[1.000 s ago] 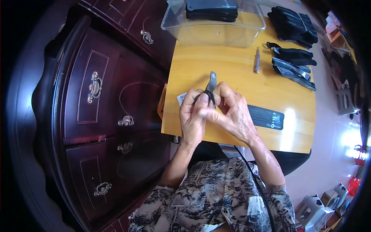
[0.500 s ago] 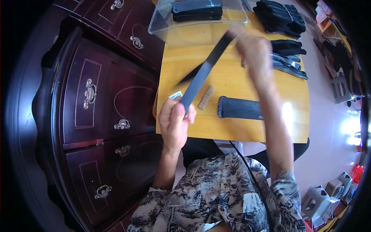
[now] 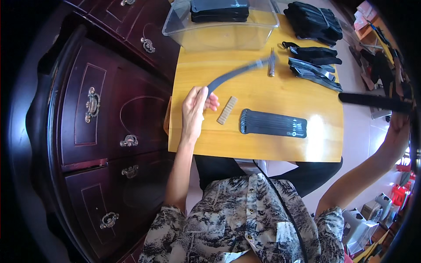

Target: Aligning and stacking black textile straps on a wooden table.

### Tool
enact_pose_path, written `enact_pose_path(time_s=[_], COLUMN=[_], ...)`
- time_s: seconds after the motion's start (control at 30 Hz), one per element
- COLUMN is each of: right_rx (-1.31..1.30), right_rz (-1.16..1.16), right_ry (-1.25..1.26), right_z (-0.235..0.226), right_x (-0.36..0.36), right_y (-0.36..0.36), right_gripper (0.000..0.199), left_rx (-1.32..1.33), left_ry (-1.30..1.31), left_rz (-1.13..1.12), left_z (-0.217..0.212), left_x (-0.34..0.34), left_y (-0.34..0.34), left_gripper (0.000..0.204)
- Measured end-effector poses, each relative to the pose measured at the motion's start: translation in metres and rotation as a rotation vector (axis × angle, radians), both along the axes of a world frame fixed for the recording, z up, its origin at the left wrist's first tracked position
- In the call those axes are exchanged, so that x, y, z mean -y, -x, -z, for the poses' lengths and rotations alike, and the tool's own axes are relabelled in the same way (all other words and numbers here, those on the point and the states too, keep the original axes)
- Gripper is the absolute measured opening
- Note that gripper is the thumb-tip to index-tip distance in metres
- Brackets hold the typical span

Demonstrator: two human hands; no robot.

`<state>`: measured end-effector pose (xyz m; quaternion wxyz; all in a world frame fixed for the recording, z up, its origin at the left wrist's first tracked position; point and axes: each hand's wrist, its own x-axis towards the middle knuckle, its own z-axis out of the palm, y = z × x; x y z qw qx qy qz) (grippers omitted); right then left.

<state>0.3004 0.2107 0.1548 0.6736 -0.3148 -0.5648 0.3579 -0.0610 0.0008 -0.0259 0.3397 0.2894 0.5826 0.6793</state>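
Observation:
My left hand (image 3: pixel 195 109) is closed on one end of a dark grey flat strap (image 3: pixel 234 73). The strap arches to the right above the table, and its far end is blurred by motion. Out past the table's right edge, my right hand (image 3: pixel 398 125) grips a black strip (image 3: pixel 372 101); its fingers are partly lost in the dark rim. A fanned stack of dark straps (image 3: pixel 274 123) lies on the near part of the table. Beside my left hand is a small tan ribbed block (image 3: pixel 227 110).
On the yellow table (image 3: pixel 210 144) stands a clear plastic bin (image 3: pixel 219 37) holding black straps (image 3: pixel 220 15). A slim pen-like tool (image 3: pixel 272 68) lies midway. Black bundles (image 3: pixel 313 22) and grey-black straps (image 3: pixel 313 73) sit at the far right. Dark wooden drawers (image 3: pixel 92 105) flank the left.
My right hand has swung from above the table to far right, with a black strip in it. The strap in my left hand now bends rightward; the small white card no longer shows.

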Motion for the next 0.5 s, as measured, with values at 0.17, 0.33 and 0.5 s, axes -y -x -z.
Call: enact_pose_path(time_s=[0.17, 0.33, 0.5], right_rx=[-0.154, -0.232, -0.141], right_rz=[0.066, -0.366, -0.282], right_ry=[0.312, 0.341, 0.514], right_z=[0.034, 0.049, 0.055], right_x=[0.058, 0.088, 0.114], right_y=[-0.009, 0.003, 0.038], right_gripper=[0.027, 0.026, 0.025], left_rx=[-0.074, -0.206, -0.216], left_ry=[0.318, 0.428, 0.466], left_rz=[-0.021, -0.053, -0.087], left_z=[0.021, 0.018, 0.014], left_x=[-0.031, -0.029, -0.021], left_y=[0.022, 0.020, 0.020], left_gripper=[0.028, 0.021, 0.021])
